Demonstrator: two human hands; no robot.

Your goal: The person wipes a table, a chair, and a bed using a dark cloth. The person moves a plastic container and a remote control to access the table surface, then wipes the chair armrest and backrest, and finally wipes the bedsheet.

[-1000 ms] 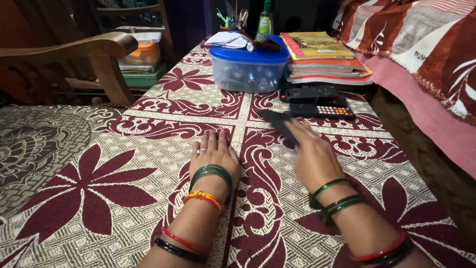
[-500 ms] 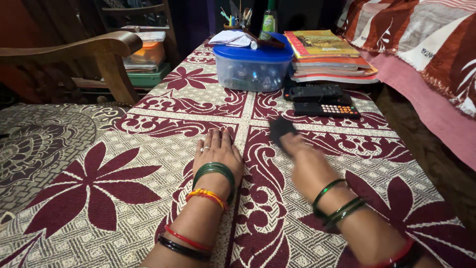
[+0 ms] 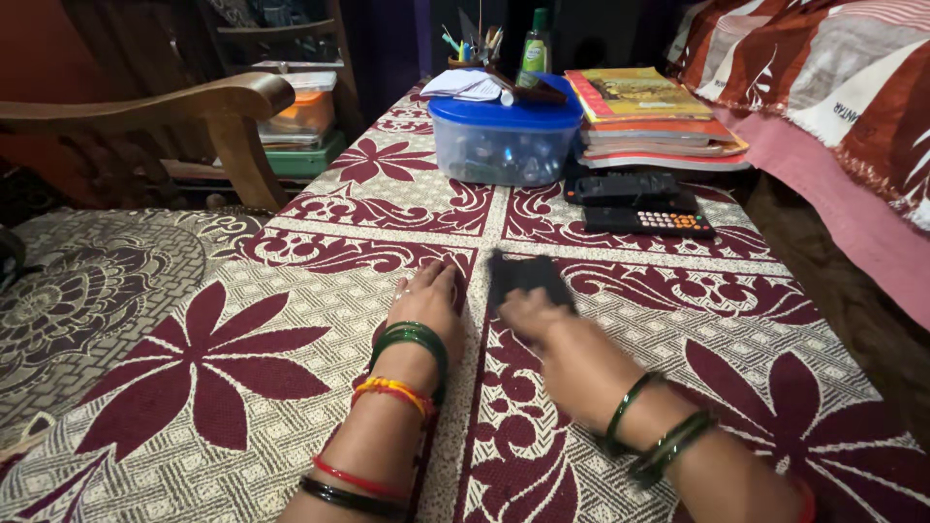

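Hands: we count two; left hand (image 3: 426,305) flat on the worktop (image 3: 242,387), right hand (image 3: 542,324) gripping one dark flat object (image 3: 525,276).
Beyond: one calculator (image 3: 649,221), one blue-lidded tub (image 3: 504,140).

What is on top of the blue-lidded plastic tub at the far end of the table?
On the tub's blue lid lie folded white papers and a dark, flat object of unclear kind. Small items show dimly through the clear wall; they cannot be identified.

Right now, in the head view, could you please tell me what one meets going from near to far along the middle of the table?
Right hand → dark flat object under its fingers → clear box with blue lid → green bottle at the far edge.
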